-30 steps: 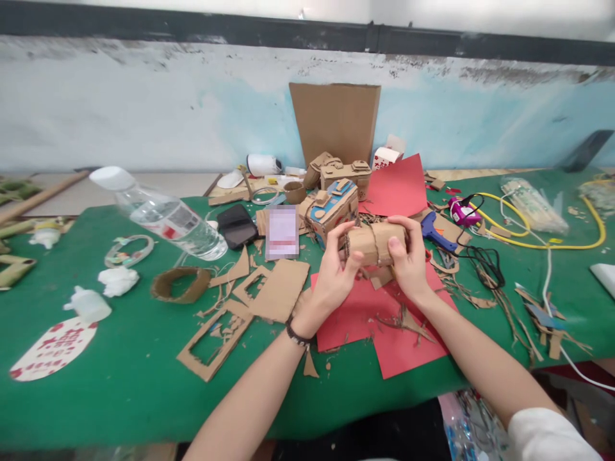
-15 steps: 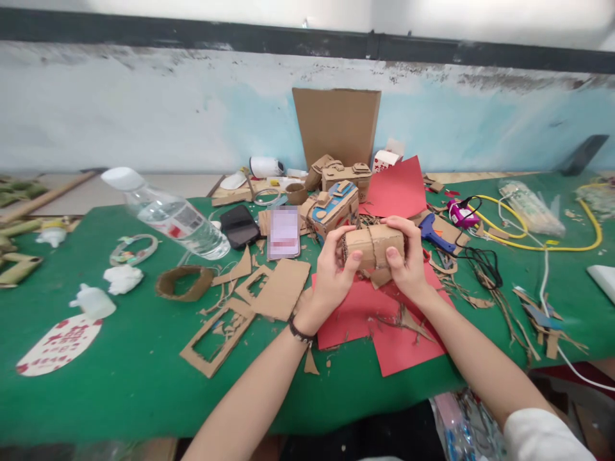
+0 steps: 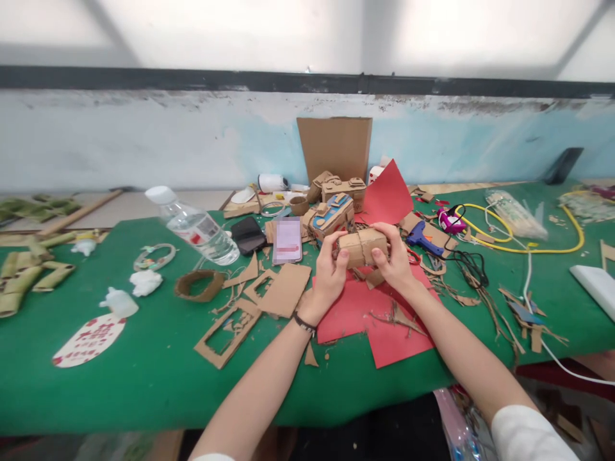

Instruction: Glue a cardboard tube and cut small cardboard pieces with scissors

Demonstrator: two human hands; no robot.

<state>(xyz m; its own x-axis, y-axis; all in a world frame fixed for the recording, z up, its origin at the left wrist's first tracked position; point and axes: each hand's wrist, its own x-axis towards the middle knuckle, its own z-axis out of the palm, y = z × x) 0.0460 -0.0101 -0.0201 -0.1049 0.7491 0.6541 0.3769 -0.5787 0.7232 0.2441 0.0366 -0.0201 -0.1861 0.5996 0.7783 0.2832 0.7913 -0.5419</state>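
cardboard box [image 3: 361,247] between left hand [image 3: 328,276] and right hand [image 3: 394,261], above paper sheets [image 3: 365,314], bottle [image 3: 195,225] far left

A water bottle [image 3: 196,225] is lying tilted on the green tabletop [image 3: 120,384], near a phone [image 3: 250,234]. A cardboard frame [image 3: 227,331] is resting just beside red paper [image 3: 379,320]. A blue glue gun [image 3: 421,237] is sitting by yellow cable [image 3: 528,246].
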